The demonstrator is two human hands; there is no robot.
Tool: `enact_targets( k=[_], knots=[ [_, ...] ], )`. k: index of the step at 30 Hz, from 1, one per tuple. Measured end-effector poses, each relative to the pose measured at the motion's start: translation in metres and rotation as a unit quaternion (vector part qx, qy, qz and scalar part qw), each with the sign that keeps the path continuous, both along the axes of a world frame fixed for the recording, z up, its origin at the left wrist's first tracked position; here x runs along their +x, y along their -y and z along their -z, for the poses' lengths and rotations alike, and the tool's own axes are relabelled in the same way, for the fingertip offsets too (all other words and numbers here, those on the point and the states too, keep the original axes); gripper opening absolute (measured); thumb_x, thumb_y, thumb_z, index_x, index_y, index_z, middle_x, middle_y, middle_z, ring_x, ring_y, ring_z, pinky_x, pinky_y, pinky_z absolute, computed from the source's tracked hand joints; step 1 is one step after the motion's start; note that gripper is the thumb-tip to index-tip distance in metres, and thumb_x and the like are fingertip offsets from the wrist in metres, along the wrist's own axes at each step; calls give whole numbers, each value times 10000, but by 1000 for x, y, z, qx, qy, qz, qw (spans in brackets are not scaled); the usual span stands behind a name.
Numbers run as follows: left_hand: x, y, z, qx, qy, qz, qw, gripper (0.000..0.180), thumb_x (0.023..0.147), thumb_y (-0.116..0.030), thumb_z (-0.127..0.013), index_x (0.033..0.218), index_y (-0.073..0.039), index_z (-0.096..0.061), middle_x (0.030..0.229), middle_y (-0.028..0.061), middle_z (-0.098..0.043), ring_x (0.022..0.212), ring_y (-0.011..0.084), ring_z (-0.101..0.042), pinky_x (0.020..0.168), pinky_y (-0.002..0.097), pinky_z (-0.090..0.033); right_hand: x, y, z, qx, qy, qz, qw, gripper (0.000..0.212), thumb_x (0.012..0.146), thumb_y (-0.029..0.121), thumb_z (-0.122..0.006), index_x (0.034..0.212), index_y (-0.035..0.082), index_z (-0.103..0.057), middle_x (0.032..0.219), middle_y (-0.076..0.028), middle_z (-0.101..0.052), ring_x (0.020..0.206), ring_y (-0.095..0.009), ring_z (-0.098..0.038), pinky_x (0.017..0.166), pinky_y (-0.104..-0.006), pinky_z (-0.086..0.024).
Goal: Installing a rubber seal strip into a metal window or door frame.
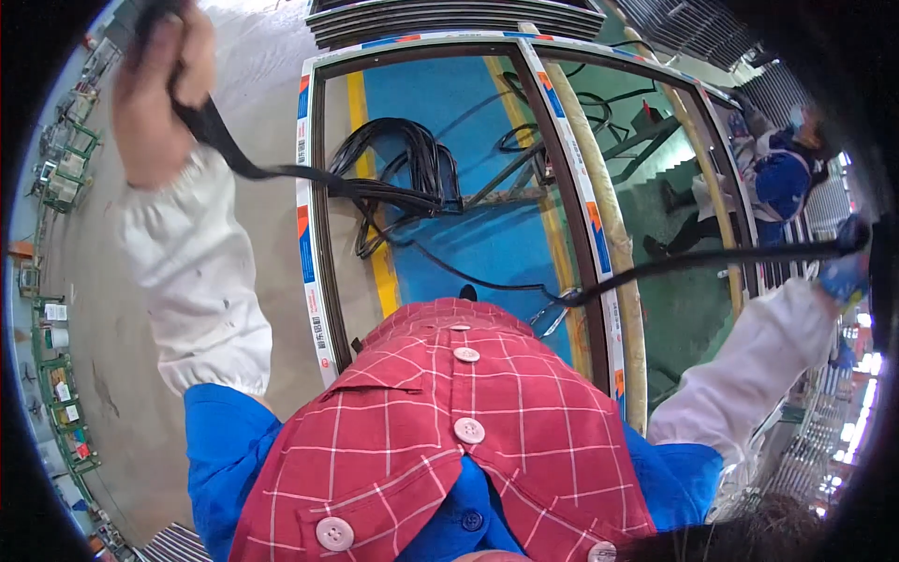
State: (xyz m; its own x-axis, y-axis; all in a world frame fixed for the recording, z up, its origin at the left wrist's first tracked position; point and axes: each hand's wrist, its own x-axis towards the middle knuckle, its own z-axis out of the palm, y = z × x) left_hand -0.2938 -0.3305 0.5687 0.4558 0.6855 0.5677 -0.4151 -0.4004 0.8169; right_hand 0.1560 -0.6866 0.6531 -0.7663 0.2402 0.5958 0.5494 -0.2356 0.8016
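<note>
From my remote post I log the left hand (154, 117), upper left, fingers clenched round a black strip (286, 172), and the blurred right hand (843, 270), far right, apparently grasping a second black length (712, 259), spread wide, I judge, to keep slack clear of the coil (423, 159) seen through the central frame (304, 150).

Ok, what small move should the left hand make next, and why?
I'd probably ease the left hand slightly farther from the loose black coil, slowly: its grip is closed on a flexible black strip that sags across the left side of the brown, partly film-covered rectangular frame toward those bunched loops, so a quick pull might snag.
</note>
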Motion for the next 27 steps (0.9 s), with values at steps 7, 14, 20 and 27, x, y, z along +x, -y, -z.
enact_targets(
  k=[7, 14, 20, 27],
  knots=[
    [-20, 60, 172, -288, -63, -11, 956, 112, 882, -120, -536, 927, -26, -496, 569, -11, -395, 437, 74, -354, 402, 227, -286, -4, 112, 205, 44, -868, -171, 464, 279, 925, 205, -474, 1083, -9, -559, 898, -89, -598, 714, -159, -577, 596, -248, -483],
    [-92, 96, 229, -384, -27, -109, 917, 147, 934, -106, -448, 1040, -45, -528, 617, -4, -372, 448, 67, -303, 390, 209, -233, -64, 57, 271, -45, -917, -86, 386, 150, 897, 147, -517, 1007, 55, -559, 740, -36, -564, 523, -93, -496, 417, -218, -400],
    [-124, 64, 226, -294, -5, -227, 928, 289, 885, -55, -472, 1165, 18, -480, 812, 63, -546, 511, 80, -399, 480, 218, -365, -61, -58, 249, -165, -876, -87, 444, 170, 918, 161, -464, 960, 33, -568, 690, 3, -536, 502, -63, -468, 423, -180, -356],
    [68, 26, 178, -29, -300, -91, 949, 518, 818, -42, -466, 1326, 0, -372, 1383, 154, -363, 1207, 228, -417, 989, 321, -339, -56, -165, 234, -322, -873, -335, 147, 420, 824, -2, -477, 1243, -1, -500, 669, 52, -445, 551, -12, -388, 494, -157, -313]
  ],
)
